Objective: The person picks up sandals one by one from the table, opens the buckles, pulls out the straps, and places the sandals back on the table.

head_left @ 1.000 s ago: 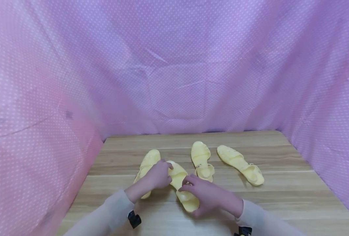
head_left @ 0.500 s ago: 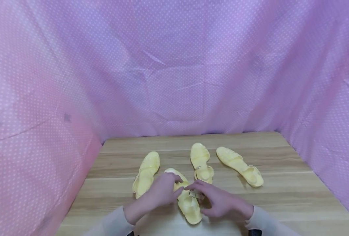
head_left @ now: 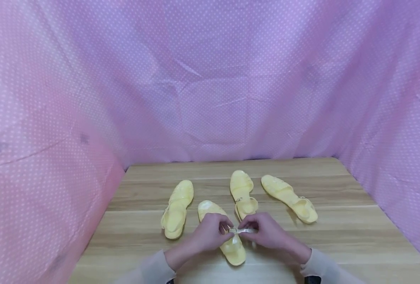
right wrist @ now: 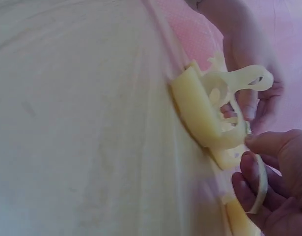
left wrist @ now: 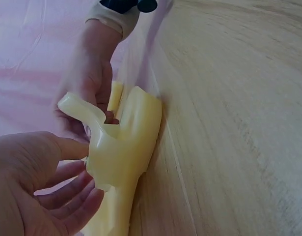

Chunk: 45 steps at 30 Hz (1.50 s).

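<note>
Between my two hands a pale yellow jelly sandal lies on the table, toe pointing away and to the left. My left hand pinches its ankle strap beside the small metal buckle, fingers partly covering it. My right hand pinches the strap's loose end, drawn out sideways to the right. In the right wrist view the strap trails down across my right fingers. The left wrist view shows the sandal's heel part rising beside my left fingers.
One yellow sandal lies to the left. Another sandal stands just behind my right hand, and a third lies slanted at the right. The wooden table meets pink dotted cloth at its back and sides.
My left hand has moved from the sandal's toe area toward the buckle and now pinches there. My right hand has taken hold of the strap end and stretched it rightward.
</note>
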Tool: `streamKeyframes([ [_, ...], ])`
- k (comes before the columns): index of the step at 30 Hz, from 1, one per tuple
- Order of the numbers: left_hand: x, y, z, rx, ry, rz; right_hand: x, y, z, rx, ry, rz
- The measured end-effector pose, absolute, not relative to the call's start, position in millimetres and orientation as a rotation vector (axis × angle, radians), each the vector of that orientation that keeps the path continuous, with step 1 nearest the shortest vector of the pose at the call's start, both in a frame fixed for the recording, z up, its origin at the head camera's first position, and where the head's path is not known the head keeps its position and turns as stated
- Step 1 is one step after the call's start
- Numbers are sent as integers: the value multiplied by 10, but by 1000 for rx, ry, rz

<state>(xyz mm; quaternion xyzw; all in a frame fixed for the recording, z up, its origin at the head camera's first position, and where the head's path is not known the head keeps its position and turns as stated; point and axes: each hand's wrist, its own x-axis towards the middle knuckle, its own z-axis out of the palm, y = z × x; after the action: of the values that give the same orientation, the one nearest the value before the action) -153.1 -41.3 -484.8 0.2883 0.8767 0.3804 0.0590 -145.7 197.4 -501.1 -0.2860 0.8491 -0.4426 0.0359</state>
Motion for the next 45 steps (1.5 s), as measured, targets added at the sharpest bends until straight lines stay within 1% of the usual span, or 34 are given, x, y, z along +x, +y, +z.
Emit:
streamKeyframes([
  [9, -1564, -454, -4929, 813, 2612, 1290, -1463, 1923, -5164, -760, 2581, -1452],
  [16, -1550, -462, -4963, 835, 2581, 1357, -1493, 1861, -5236, -693, 2525, -1556],
  [25, -1538, -497, -5022, 886, 2602, 1368, -1461, 1831, -5259, -839, 2552, -1622],
  [35, -1536, -520, -5017, 918, 2570, 1364, -1463, 1801, -5276, -738, 2537, -1659],
  [45, -1557, -544, -5012, 962, 2553, 1328, -1486, 1796, -5272, -838, 2554, -1664],
])
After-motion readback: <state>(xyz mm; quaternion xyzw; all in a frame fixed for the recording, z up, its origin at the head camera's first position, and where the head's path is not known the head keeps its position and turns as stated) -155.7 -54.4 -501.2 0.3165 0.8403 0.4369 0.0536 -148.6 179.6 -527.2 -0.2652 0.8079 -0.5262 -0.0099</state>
